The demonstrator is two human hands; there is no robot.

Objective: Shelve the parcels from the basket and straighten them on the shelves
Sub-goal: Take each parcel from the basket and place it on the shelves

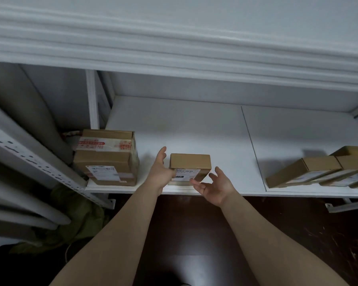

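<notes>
Currently the small parcel [190, 162] stands near the front edge of the shelf [194, 124], flanked by the left grip [160, 172] and right grip [215, 186], both spread and holding nothing; an uneven push could skew it or tip it off the edge.

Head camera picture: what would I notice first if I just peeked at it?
Two bare arms reach toward a small brown cardboard box with a white label at the front middle of the white metal shelf, and the left hand and right hand are open on either side of it. A stack of bigger taped cardboard boxes stands at the shelf's left end. Flat brown boxes lie tilted on the right.
</notes>
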